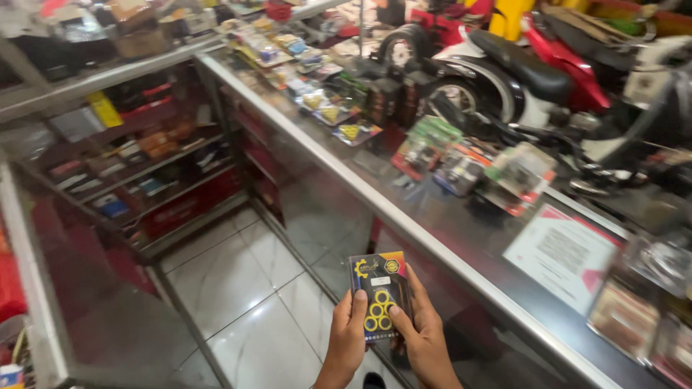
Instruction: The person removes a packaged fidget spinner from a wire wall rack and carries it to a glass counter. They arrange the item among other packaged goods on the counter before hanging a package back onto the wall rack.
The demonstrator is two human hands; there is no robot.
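packet point(378, 294) between both hands' fingers point(355, 306) — seemingly pinched

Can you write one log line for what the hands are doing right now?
left hand: holds packet | right hand: holds packet | place: beside glass counter

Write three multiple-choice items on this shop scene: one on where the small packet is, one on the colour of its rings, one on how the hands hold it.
1. Where is the small packet?
A. Flat on the glass counter
B. In the air above the tiled floor
C. On a shelf

2. What colour are the rings on the packet's front?
A. Yellow
B. Blue
C. White

3. How is the packet held?
A. Left hand alone
B. Right hand alone
C. Both hands

Answers:
1. B: it is held up over the tiled floor, beside the glass counter.
2. A: the rings show yellow on black.
3. C: the left hand and the right hand each grip a side.
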